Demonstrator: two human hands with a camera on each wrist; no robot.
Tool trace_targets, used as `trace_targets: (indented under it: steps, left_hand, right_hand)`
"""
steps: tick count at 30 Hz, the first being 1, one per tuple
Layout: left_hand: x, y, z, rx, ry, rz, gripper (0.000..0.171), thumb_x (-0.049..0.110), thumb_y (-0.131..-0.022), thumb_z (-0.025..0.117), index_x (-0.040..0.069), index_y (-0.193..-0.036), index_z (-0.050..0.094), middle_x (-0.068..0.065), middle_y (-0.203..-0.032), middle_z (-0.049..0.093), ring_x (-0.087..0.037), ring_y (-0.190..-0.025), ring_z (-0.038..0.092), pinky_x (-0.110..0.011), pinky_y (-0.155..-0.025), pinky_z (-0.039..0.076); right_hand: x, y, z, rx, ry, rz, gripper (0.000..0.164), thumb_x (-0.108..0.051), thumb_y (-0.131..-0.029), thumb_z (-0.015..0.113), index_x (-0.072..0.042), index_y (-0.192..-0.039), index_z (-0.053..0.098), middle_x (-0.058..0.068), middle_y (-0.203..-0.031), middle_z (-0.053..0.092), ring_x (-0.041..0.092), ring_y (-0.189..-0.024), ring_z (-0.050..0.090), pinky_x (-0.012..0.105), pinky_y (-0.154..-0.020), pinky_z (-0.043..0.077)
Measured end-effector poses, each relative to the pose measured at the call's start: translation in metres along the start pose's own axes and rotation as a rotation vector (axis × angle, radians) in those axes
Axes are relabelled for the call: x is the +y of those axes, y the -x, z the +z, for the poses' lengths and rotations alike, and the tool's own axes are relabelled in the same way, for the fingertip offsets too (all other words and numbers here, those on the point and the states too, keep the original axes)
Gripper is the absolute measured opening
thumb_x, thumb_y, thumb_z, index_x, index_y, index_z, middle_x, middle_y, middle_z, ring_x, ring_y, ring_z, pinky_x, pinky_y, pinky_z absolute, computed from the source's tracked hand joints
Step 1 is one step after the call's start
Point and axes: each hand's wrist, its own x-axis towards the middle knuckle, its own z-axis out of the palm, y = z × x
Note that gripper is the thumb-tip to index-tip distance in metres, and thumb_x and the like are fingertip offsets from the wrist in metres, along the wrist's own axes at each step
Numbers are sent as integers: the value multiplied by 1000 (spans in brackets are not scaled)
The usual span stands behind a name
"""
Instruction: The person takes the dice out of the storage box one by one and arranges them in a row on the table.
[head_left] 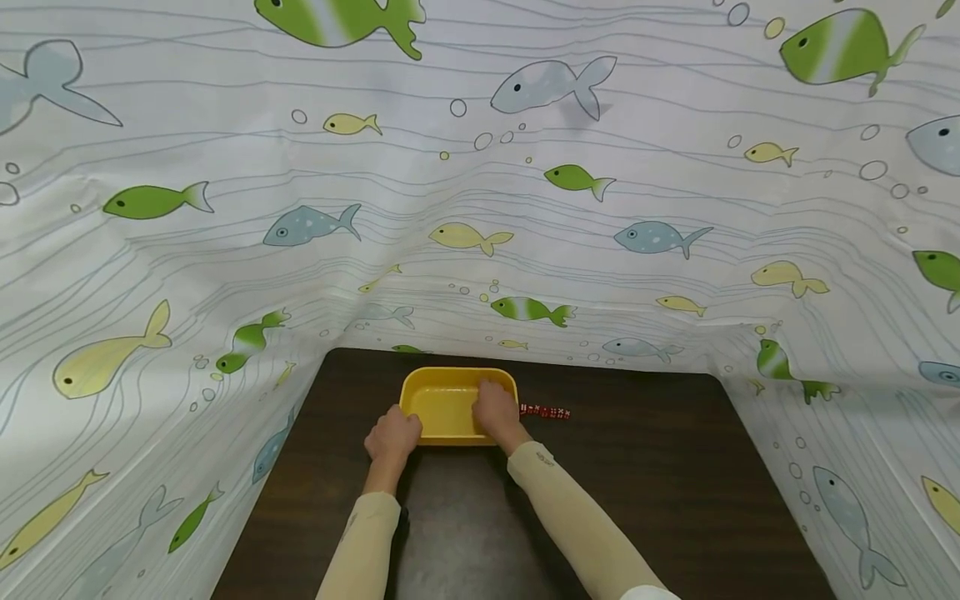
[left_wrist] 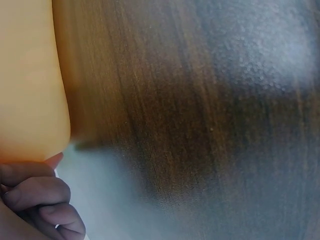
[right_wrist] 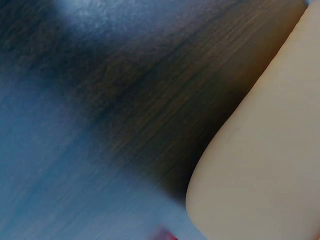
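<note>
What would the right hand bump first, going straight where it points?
Probably the yellow tray, at its far wall; the right hand holds its right side, though depth is unclear.

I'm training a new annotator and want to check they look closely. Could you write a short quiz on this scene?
1. Multiple choice: what colour is the container?
A) green
B) yellow
C) blue

2. Which is nearer the row of small red pieces in the head view: the left hand or the right hand?

3. True or false: the small red pieces lie inside the container.

Key:
1. B.
2. The right hand, which grips the container's right side.
3. False; they lie on the dark table, just to the right of the container.
</note>
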Motion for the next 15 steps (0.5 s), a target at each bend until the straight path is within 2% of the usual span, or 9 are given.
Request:
trace_targets:
  steps: [2, 4, 10, 15]
  left_hand:
    - [1, 1, -1, 8, 2, 1, 38, 30, -103, 46, 0, -117, 63, -13, -81, 59, -30, -68, 58, -46, -66, 45]
    - [1, 1, -1, 13, 4, 4, 38, 30, -103, 46, -1, -117, 63, -13, -81, 59, -30, -68, 58, -46, -66, 45]
    - [2, 1, 1, 8, -3, 7, 40, 30, -103, 46, -2, -120, 63, -13, -82, 59, -30, -68, 58, -46, -66, 46]
    - [1, 0, 2, 17, -4, 4, 39, 30, -102, 46, -1, -118, 64, -13, -81, 59, -30, -67, 58, -47, -65, 46]
  right_hand:
    - [0, 0, 0, 23, -7, -12, 37, -15, -106, 61, -5, -141, 62, 15, -133, 66, 28, -99, 69, 48, -95, 61]
    - [1, 0, -1, 34, -8, -20, 38, -15, -105, 62, -4, -142, 61, 16, -139, 63, 28, -105, 69, 50, -100, 59]
    - [2, 3, 0, 16, 24, -24, 31, -14, -105, 62, -3, -133, 66, 16, -130, 64, 26, -93, 66, 47, -89, 61]
    - [2, 3, -1, -8, 28, -34, 35, -15, -103, 65, -3, -136, 65, 16, -133, 62, 25, -91, 64, 47, -91, 61]
